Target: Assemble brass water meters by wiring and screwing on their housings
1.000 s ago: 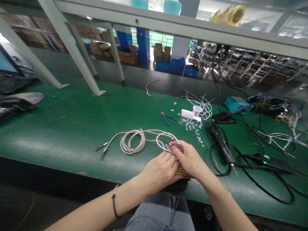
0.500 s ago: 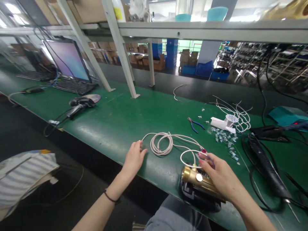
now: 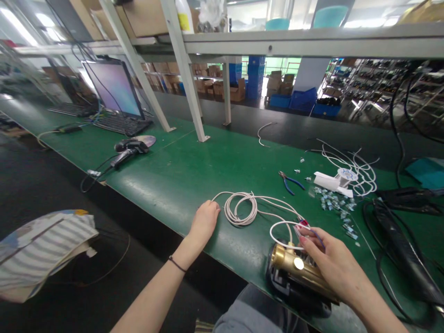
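Note:
My left hand (image 3: pixel 207 218) is closed around the end of a thin beige cable, on the green bench top. That cable runs into a loose coil (image 3: pixel 239 213) lying between my hands. Over a brass threaded cylinder (image 3: pixel 307 270), my right hand (image 3: pixel 329 249) pinches a looped white wire (image 3: pixel 277 224). A small red piece (image 3: pixel 304 223) and a dark blue wire show beside the right fingertips; their exact grip is partly hidden. The cylinder rests on a black base (image 3: pixel 294 293) near the bench edge, and a cable rises from its top.
Blue-handled cutters (image 3: pixel 290 182) lie beyond the coil. Several small metal parts (image 3: pixel 335 201), a white spool (image 3: pixel 347 175) and tangled white wires are to the right. A black corded tool (image 3: pixel 402 249) lies far right. Left are a scanner (image 3: pixel 130 150) and a monitor (image 3: pixel 114 88).
The view has turned left, so the scene sits further right. My left fingers have closed on the cable end. The right hand keeps the white wire above the brass cylinder.

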### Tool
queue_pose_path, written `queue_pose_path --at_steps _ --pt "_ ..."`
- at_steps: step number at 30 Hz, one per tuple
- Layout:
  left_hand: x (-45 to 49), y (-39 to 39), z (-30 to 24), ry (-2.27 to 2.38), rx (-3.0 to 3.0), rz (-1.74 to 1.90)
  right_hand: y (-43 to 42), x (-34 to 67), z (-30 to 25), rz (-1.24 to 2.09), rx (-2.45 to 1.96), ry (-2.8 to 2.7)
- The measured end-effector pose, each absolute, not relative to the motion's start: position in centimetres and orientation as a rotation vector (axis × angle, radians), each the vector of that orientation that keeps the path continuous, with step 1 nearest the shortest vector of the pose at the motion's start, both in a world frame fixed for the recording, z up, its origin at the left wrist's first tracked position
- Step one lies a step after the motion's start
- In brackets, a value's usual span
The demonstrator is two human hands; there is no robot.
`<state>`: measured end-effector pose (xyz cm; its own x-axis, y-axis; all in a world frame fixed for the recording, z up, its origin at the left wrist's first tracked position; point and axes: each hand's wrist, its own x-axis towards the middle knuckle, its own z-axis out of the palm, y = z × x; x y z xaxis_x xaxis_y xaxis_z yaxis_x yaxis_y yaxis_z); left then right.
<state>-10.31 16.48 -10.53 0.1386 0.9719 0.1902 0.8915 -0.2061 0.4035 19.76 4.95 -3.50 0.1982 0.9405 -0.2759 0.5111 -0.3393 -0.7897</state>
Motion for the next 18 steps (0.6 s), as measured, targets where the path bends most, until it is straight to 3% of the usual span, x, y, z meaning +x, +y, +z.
queue_pose_path --at_steps 18 --pt "-14.9 18.9 -9.5 1.936 1.978 0.684 4.6 19.7 -3.7 0.892 -1.942 -1.386"
